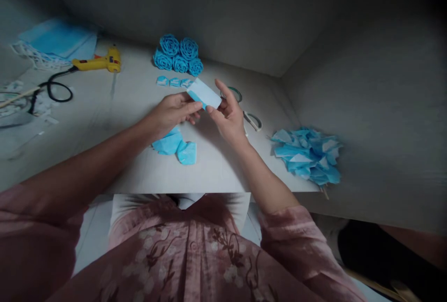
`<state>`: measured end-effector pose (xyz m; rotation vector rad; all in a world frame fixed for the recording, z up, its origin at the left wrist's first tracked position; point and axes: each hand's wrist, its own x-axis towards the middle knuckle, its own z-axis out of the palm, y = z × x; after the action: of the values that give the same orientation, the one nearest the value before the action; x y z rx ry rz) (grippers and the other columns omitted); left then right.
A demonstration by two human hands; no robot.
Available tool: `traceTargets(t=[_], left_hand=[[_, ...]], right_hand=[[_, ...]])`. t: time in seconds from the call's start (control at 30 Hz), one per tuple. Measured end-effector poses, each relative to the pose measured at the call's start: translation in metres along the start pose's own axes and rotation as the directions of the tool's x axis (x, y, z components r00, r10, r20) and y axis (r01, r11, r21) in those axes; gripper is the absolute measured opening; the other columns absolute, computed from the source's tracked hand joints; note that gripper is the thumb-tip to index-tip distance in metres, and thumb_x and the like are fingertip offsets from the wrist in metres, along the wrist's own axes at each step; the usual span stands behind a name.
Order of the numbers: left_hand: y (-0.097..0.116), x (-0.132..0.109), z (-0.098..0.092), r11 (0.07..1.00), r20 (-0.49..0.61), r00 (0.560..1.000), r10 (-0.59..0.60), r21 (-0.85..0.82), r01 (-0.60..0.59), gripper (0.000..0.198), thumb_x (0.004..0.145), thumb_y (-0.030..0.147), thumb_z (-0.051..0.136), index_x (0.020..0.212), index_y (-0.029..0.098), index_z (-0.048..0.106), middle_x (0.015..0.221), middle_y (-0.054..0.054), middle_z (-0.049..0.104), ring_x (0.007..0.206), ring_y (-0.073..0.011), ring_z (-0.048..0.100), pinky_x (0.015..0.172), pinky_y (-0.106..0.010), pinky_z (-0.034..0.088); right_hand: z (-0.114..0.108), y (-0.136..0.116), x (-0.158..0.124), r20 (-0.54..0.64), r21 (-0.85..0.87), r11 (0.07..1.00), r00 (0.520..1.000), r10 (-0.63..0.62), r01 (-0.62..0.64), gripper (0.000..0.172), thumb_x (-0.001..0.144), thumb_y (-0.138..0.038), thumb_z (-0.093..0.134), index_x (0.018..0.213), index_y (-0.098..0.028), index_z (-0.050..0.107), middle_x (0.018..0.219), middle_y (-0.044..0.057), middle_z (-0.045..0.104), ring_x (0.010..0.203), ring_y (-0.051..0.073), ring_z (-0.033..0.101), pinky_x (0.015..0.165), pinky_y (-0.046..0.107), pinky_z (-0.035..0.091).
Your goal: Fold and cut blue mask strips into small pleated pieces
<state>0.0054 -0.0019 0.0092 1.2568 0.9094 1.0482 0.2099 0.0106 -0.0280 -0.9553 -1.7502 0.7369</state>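
Observation:
Over the middle of the table, both hands hold a small folded piece of blue-and-white face-mask fabric [206,93]. Its lower left edge is pinched in my left hand [174,110]. My right hand [230,117] grips its lower right side with the thumb in front, while one finger is raised behind it. Below my left hand lie cut blue fabric pieces [186,153], partly hidden by that hand. A pair of scissors [253,121] rests beyond my right hand, which covers part of it. Just past the held piece is a row of small folded blue-and-white pieces [174,82].
Several rolled blue rosettes [179,55] are stacked near the back wall. At the left are a yellow glue gun [101,63] with a black cord, a pile of face masks [59,39] and white scraps [24,125]. Crumpled blue-and-white fabric [309,155] sits at the right edge.

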Motion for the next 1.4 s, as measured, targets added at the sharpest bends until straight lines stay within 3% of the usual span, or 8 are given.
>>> traceTargets(t=[0.1,0.27,0.4,0.53,0.73,0.87,1.17,1.4], left_hand=[[-0.002,-0.001,0.001,0.998,-0.026,0.998,-0.065,0.022,0.065,0.027,0.09,0.036,0.085,0.077,0.015,0.073,0.077,-0.005,0.075,0.068,-0.0138,0.068,0.068,-0.027,0.054],[0.004,0.001,-0.001,0.996,-0.109,0.991,-0.084,-0.039,0.08,0.023,0.093,0.03,0.082,0.076,0.016,0.074,0.075,-0.006,0.076,0.071,-0.0156,0.07,0.075,-0.03,0.057],[0.012,0.002,-0.005,0.995,-0.091,0.993,-0.081,-0.061,0.076,0.025,0.096,0.031,0.078,0.075,0.017,0.074,0.074,-0.007,0.073,0.071,-0.0179,0.07,0.076,-0.035,0.058],[0.012,0.001,-0.006,0.996,-0.063,0.995,-0.083,-0.028,0.082,0.028,0.095,0.037,0.079,0.075,0.019,0.071,0.073,-0.007,0.071,0.07,-0.0192,0.069,0.075,-0.037,0.057],[0.005,0.001,-0.006,0.993,-0.034,0.993,-0.113,0.019,0.114,0.03,0.09,0.038,0.082,0.069,0.02,0.069,0.066,-0.005,0.068,0.067,-0.018,0.067,0.068,-0.033,0.056],[0.003,0.002,-0.006,0.992,-0.094,0.991,-0.092,0.077,0.099,0.032,0.089,0.033,0.082,0.063,0.02,0.067,0.063,-0.004,0.068,0.062,-0.0154,0.065,0.065,-0.03,0.054],[0.002,0.002,-0.004,0.969,-0.128,0.99,0.051,0.246,-0.018,0.032,0.088,0.032,0.083,0.063,0.018,0.07,0.066,-0.005,0.073,0.059,-0.0135,0.062,0.06,-0.028,0.05],[-0.001,0.001,-0.004,0.968,-0.065,0.996,0.068,0.244,-0.05,0.032,0.085,0.041,0.085,0.067,0.018,0.072,0.068,-0.005,0.074,0.059,-0.0124,0.06,0.06,-0.026,0.05]], right_hand=[[0.0,-0.001,-0.002,0.038,-0.059,0.998,0.999,-0.019,0.021,0.076,0.102,-0.065,0.066,0.167,-0.032,0.046,0.148,0.008,0.07,0.107,0.024,0.073,0.1,0.046,0.065],[-0.005,0.0,-0.003,0.021,-0.099,0.994,0.998,-0.051,0.053,0.066,0.107,-0.06,0.057,0.165,-0.03,0.048,0.131,0.008,0.076,0.113,0.025,0.073,0.11,0.05,0.062],[-0.014,-0.009,0.0,-0.015,-0.164,0.98,0.993,-0.121,0.117,0.06,0.105,-0.058,0.06,0.159,-0.033,0.054,0.147,0.009,0.07,0.142,0.032,0.062,0.126,0.058,0.049],[-0.014,-0.018,0.002,0.086,-0.244,0.951,0.981,-0.172,0.188,0.055,0.1,-0.056,0.068,0.15,-0.034,0.062,0.162,0.009,0.06,0.157,0.038,0.046,0.134,0.067,0.033],[-0.01,-0.016,0.002,0.124,-0.295,0.915,0.96,-0.249,0.276,0.023,0.102,-0.052,0.068,0.112,-0.035,0.079,0.147,0.004,0.069,0.149,0.037,0.052,0.133,0.068,0.03],[-0.009,-0.015,0.003,0.114,-0.241,0.927,0.957,-0.267,0.288,0.024,0.104,-0.053,0.067,0.097,-0.035,0.082,0.133,0.004,0.075,0.14,0.035,0.058,0.132,0.064,0.032],[-0.001,-0.019,0.0,-0.024,-0.036,0.996,0.997,-0.08,0.079,0.036,0.097,-0.063,0.074,0.088,-0.028,0.078,0.131,0.007,0.076,0.131,0.031,0.066,0.127,0.057,0.041],[0.007,-0.011,0.0,-0.05,0.232,0.967,0.991,0.12,-0.106,0.046,0.084,-0.071,0.082,0.089,-0.026,0.074,0.117,0.006,0.079,0.113,0.023,0.071,0.1,0.038,0.058]])
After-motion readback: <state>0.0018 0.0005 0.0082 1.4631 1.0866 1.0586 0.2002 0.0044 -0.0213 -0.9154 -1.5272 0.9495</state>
